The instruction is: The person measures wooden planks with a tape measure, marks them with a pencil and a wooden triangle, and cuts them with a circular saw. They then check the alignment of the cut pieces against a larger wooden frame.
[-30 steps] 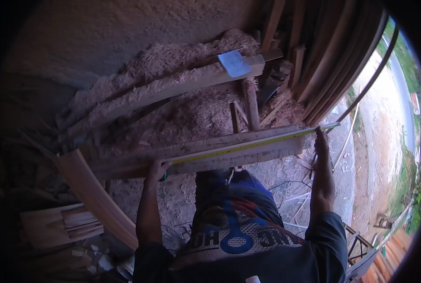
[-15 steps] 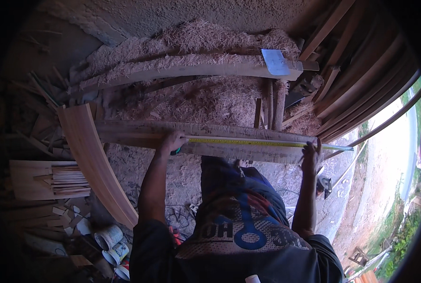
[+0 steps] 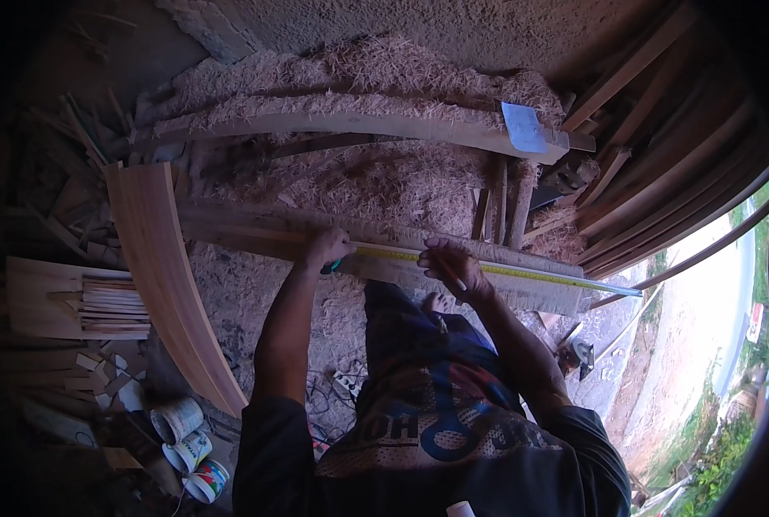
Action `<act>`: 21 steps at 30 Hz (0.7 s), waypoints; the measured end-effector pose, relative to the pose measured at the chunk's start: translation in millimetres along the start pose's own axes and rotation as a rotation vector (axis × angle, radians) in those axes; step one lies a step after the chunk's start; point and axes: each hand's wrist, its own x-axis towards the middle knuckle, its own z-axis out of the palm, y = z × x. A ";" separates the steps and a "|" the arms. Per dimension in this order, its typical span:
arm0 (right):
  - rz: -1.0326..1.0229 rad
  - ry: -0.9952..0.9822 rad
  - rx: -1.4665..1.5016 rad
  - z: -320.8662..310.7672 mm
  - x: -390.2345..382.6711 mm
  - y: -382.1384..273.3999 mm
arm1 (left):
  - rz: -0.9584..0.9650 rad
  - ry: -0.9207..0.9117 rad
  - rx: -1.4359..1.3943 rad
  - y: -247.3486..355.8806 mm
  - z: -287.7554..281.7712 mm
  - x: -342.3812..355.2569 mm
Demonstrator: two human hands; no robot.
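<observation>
My left hand (image 3: 326, 248) is closed around a tape measure (image 3: 331, 267), whose dark green case only partly shows under the fingers. From it the yellow blade (image 3: 531, 273) runs right along a wooden board and past its right end. The dusty, thick board (image 3: 384, 269) lies crosswise in front of my body. Over the middle of the blade is my right hand (image 3: 455, 269), fingers curled around a thin pencil-like stick (image 3: 455, 280). Whether that hand touches the blade I cannot tell.
Behind the board, a beam (image 3: 384, 127) stands amid heaped wood shavings (image 3: 401, 177), with a pale sheet (image 3: 523, 128) on it. A wide plank (image 3: 171, 276) leans at the left, near stacked slats (image 3: 115, 308) and paint buckets (image 3: 186, 450). A power tool (image 3: 578, 353) sits right, below long boards (image 3: 677, 172).
My right hand has moved left along the tape, from near the board's right end to its middle. The left hand stays at the tape case. The whole view has shifted slightly.
</observation>
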 end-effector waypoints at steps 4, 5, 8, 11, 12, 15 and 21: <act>0.032 -0.213 0.198 11.6 15.3 5.2 | -0.008 -0.020 0.005 14.8 -6.4 0.6; 0.044 -0.289 0.288 11.0 19.7 7.8 | -0.008 -0.022 0.003 18.1 -9.3 -0.7; -0.034 -0.254 0.112 0.5 32.7 24.0 | -0.018 -0.011 -0.028 16.7 -8.3 -2.3; 0.102 -0.218 0.069 -6.7 43.3 25.8 | -0.025 0.033 -0.013 12.1 -3.0 -4.5; 0.037 -0.198 -0.038 -7.6 46.4 28.2 | -0.024 0.051 0.003 11.9 -1.7 -4.8; -0.148 -0.127 -0.371 -3.6 50.7 31.0 | -0.080 -0.057 0.023 23.0 -11.4 -5.6; -0.445 -0.144 -0.842 5.5 77.2 54.7 | -0.059 -0.012 0.019 20.9 -9.9 -7.0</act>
